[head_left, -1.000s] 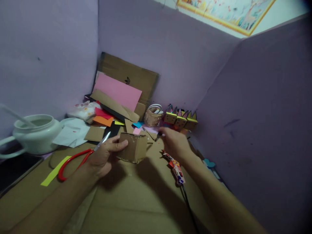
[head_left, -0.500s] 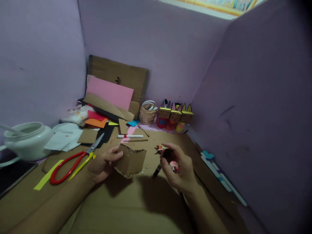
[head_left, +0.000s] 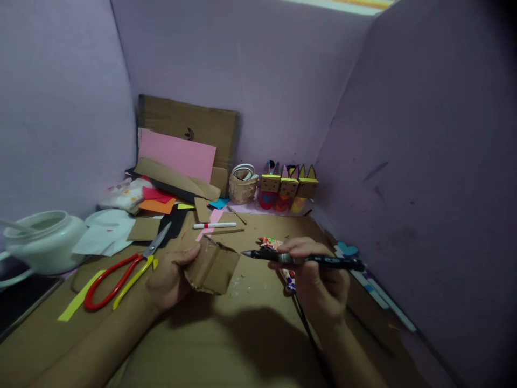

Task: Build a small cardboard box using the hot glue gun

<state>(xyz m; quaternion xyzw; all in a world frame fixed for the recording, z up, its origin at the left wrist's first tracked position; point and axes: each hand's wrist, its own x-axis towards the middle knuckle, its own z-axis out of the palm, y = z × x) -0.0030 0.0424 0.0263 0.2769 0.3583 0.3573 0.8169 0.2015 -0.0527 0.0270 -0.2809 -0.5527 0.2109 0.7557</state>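
Observation:
My left hand (head_left: 172, 277) is closed on the left edge of a small folded cardboard piece (head_left: 218, 267), thumb on top, held above the work surface. A black pen (head_left: 339, 262) lies almost level in my right hand (head_left: 321, 288), gripped between thumb and fingers. Its tip points left, close to the cardboard piece's right edge; I cannot tell whether they touch. Behind and below my right hand lies a flower-patterned object (head_left: 288, 281) with a black cord, partly hidden by the fingers. Scissors (head_left: 135, 269) with red and yellow handles rest left of my left hand.
Cardboard (head_left: 194, 345) covers the table. At left stand a white pot (head_left: 46, 240) and paper scraps. A white marker (head_left: 215, 226) lies ahead. Along the back are a small basket (head_left: 243, 186) and several cat-eared figures (head_left: 288, 187). Purple walls (head_left: 424, 161) enclose the sides.
The pen has swung from pointing down to nearly level, its tip now at the cardboard piece. My right hand has moved slightly right and turned. The cardboard piece has tilted a little.

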